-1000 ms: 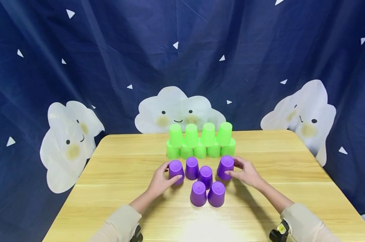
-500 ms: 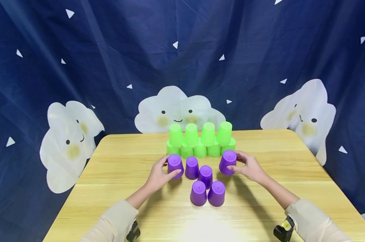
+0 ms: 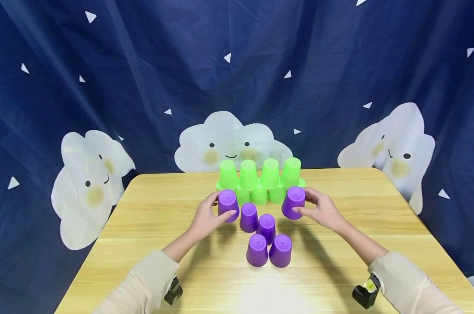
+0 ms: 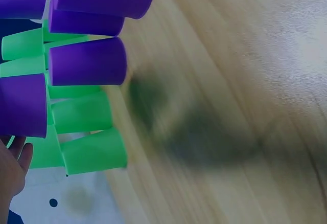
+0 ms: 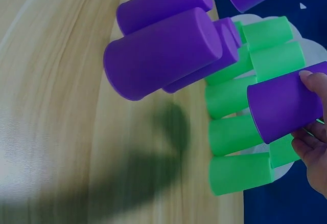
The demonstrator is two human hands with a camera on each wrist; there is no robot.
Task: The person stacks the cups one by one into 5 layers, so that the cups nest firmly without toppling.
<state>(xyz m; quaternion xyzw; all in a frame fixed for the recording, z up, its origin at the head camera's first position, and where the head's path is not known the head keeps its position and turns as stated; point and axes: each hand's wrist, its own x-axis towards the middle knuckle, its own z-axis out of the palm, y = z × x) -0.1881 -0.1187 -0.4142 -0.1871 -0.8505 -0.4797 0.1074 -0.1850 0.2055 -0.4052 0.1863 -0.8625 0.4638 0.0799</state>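
Note:
My left hand (image 3: 211, 216) grips an upside-down purple cup (image 3: 227, 205) lifted off the wooden table (image 3: 150, 226). My right hand (image 3: 313, 208) grips another upside-down purple cup (image 3: 293, 203), also raised. Both held cups hang just in front of a two-tier stack of green cups (image 3: 259, 181). Several more purple cups (image 3: 265, 240) stand upside down on the table between my hands. The left wrist view shows the held purple cup (image 4: 23, 105) beside my left hand's fingers (image 4: 13, 170). In the right wrist view my right hand's fingers (image 5: 314, 132) wrap the other purple cup (image 5: 288, 106).
A dark blue curtain (image 3: 142, 65) with white cloud faces hangs behind the table. The table's far edge runs right behind the green cups. Bare wood lies to the left, to the right and in front of the purple cups.
Both hands have lifted their purple cups off the table and carried them up and away from me, toward the green stack. The other cups have not moved.

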